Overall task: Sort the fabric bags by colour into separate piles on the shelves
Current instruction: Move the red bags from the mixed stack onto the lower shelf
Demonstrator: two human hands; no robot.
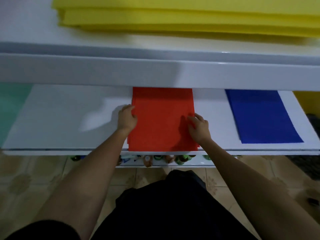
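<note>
Fingers of the left hand (127,116) are curled loosely against the left edge of the flat stack of red fabric bags (162,118), thumb on top of the stack; whether the fingertips pinch the edge or only press on it cannot be told. Fingers of the right hand (199,127) are bent and spread slightly, tips resting on the top red bag near its right edge, clamped on nothing visible.

Red stack lies in the middle of the white lower shelf (60,118), its far end hidden under the front lip of the white upper shelf (155,70), its near end reaching the lower shelf's front edge. Several layers show at the near-left corner.

Flat blue fabric bag pile (261,115) lies on the same shelf, to the right, well apart from the red stack. Pale green fabric (12,104) shows at the far left edge of that shelf, blurred. Thick pile of yellow fabric bags (190,18) sits on the upper shelf, toward the right.

Below the lower shelf's front edge a row of small bottles (180,159) is partly visible. Tiled floor (34,179) beneath. Both forearms bare; dark clothing at bottom of frame.
</note>
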